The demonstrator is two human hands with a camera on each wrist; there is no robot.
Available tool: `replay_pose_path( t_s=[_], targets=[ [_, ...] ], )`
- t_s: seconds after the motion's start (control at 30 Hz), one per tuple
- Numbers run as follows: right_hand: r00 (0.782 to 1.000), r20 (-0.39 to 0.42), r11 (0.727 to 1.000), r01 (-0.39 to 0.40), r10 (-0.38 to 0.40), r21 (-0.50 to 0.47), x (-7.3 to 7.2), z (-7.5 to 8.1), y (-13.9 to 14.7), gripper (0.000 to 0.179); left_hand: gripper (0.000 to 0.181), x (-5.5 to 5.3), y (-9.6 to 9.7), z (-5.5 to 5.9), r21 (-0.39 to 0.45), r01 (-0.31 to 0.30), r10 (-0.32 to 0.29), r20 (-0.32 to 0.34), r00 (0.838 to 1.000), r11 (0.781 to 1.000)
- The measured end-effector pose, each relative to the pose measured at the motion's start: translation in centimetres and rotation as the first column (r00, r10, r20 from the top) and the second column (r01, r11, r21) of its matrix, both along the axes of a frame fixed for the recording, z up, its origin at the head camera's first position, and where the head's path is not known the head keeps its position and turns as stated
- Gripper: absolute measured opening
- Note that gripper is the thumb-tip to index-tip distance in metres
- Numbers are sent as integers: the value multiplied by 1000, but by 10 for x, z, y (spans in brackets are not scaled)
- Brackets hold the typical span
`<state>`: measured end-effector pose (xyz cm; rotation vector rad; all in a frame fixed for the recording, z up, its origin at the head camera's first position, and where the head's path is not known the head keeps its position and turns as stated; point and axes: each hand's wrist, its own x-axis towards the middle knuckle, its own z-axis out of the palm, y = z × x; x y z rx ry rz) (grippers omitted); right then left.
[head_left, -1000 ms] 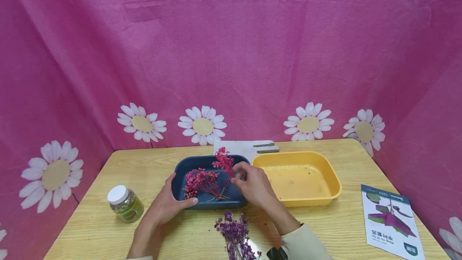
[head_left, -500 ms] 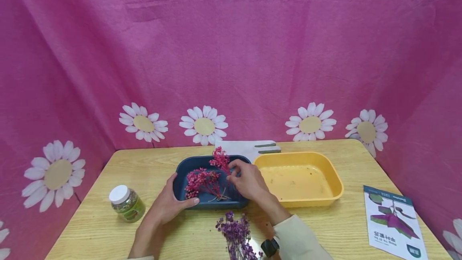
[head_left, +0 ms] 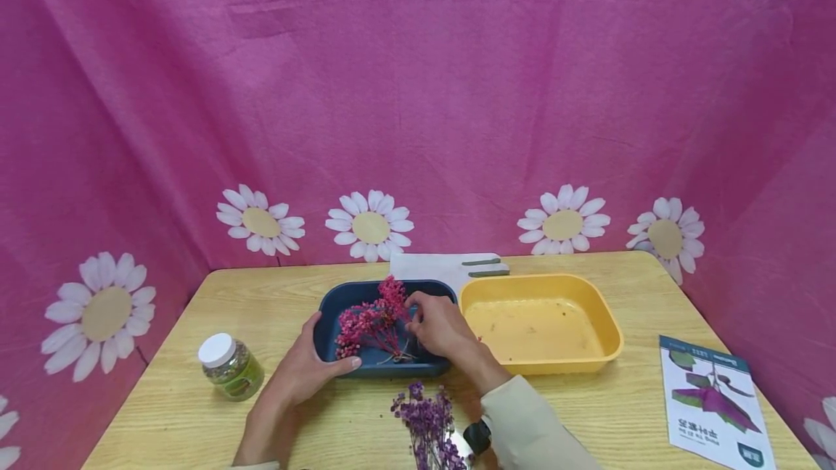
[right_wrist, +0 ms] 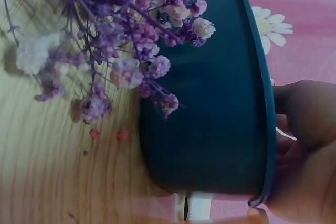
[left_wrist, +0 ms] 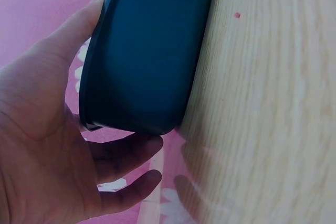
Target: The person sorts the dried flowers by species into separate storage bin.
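A dark blue tray (head_left: 366,368) stands at the middle of the table. Several sprigs of pink dried flowers (head_left: 355,325) lie in it, stems toward its front right. My left hand (head_left: 303,368) grips the tray's left end, thumb along the front rim; the left wrist view shows its fingers bent at the end wall of the tray (left_wrist: 147,56). Over the tray's right side, my right hand (head_left: 444,325) pinches a pink flower sprig (head_left: 392,292) whose head overlaps the others. Its fingertips are partly hidden behind the rim in the right wrist view.
Purple dried flowers (head_left: 427,419) stand close in front of the tray. A yellow tray (head_left: 535,365) with small specks is at the right. A lidded jar (head_left: 231,368) stands left, a printed plant packet (head_left: 712,397) lies far right, and white gloves (head_left: 431,265) lie behind.
My right hand has moved left and slightly down with the pink flower sprig, bringing its head against the other pink flowers. The left hand keeps its place on the tray.
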<state>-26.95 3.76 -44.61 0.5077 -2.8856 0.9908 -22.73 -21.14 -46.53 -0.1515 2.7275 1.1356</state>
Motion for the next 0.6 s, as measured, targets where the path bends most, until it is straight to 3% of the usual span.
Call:
replay_pose_path(
  t_s=[0.23,0.6],
  targets=[
    [1000,3,991,-3,2,131,-3,-2,-5,25,120,0,0,0,-6,0,0,1,1000,1000],
    [998,-29,977,-51,58,205,-2,-7,-7,31,121,0,-1,-1,5,-7,7,14,1000,1000]
  ],
)
